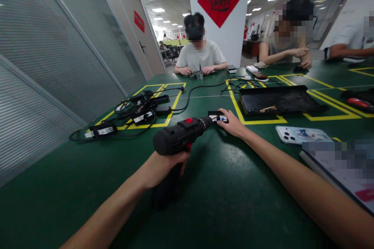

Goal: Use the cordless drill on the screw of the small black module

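My left hand (165, 167) is closed round the grip of a black cordless screwdriver (182, 135) with a red switch on top. Its nose points at a small black box with a white label (217, 117) lying on the green table (222, 194). My right hand (232, 123) rests on that box and pins it down with the fingers curled over its right end.
A pile of black adapters and cables (137, 111) lies at the left inside yellow floor-tape lines. A black tray (279, 101) stands at the right, a white phone (300, 134) nearer me. Three people sit at the table's far side.
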A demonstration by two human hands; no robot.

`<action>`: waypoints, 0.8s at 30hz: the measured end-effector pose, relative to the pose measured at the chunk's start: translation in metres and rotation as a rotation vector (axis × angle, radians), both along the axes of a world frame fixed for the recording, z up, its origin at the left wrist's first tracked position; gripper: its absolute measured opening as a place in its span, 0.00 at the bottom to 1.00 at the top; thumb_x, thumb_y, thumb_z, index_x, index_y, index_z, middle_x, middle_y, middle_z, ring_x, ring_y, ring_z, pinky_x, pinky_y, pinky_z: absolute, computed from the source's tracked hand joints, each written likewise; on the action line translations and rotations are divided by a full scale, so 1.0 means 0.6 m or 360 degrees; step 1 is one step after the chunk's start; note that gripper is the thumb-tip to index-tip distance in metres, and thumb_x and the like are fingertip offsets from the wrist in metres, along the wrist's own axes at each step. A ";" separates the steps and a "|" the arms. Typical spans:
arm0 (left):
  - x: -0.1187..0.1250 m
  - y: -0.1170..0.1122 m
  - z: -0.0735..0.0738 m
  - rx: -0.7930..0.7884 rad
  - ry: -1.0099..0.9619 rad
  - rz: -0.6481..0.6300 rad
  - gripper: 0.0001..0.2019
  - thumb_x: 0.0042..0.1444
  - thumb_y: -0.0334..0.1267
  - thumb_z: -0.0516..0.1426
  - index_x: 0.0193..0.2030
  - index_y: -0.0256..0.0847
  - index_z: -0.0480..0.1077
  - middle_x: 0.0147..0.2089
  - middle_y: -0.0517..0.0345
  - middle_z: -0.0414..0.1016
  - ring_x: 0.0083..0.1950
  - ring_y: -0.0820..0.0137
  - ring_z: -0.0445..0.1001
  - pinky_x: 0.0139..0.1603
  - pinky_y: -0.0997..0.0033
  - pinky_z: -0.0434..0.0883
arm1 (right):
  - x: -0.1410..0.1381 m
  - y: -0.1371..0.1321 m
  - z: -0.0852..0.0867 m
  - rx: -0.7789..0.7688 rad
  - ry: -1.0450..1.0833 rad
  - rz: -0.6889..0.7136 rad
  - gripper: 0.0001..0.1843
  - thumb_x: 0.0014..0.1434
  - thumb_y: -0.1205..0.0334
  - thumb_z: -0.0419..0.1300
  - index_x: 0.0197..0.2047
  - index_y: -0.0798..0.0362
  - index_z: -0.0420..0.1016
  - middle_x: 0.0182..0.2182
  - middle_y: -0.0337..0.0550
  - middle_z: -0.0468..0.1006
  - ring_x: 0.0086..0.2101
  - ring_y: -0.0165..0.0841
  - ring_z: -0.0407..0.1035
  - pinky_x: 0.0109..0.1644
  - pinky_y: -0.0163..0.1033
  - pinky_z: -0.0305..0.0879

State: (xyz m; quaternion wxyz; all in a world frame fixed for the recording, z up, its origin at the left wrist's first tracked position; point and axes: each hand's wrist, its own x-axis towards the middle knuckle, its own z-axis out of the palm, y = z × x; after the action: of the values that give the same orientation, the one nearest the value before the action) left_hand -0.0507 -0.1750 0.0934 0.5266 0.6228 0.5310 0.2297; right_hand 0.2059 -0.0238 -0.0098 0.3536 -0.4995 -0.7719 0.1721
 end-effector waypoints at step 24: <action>-0.002 0.000 -0.002 -0.0051 -0.0063 0.0041 0.09 0.54 0.40 0.55 0.40 0.39 0.67 0.24 0.62 0.71 0.26 0.70 0.69 0.30 0.69 0.67 | -0.001 0.002 0.000 -0.0019 -0.0011 -0.0005 0.28 0.55 0.56 0.57 0.59 0.46 0.59 0.45 0.45 0.66 0.45 0.39 0.65 0.53 0.46 0.60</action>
State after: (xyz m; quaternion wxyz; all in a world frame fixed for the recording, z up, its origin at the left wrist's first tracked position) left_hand -0.0520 -0.1749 0.0924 0.5439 0.6027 0.5321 0.2403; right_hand 0.2056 -0.0226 -0.0097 0.3484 -0.5033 -0.7713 0.1744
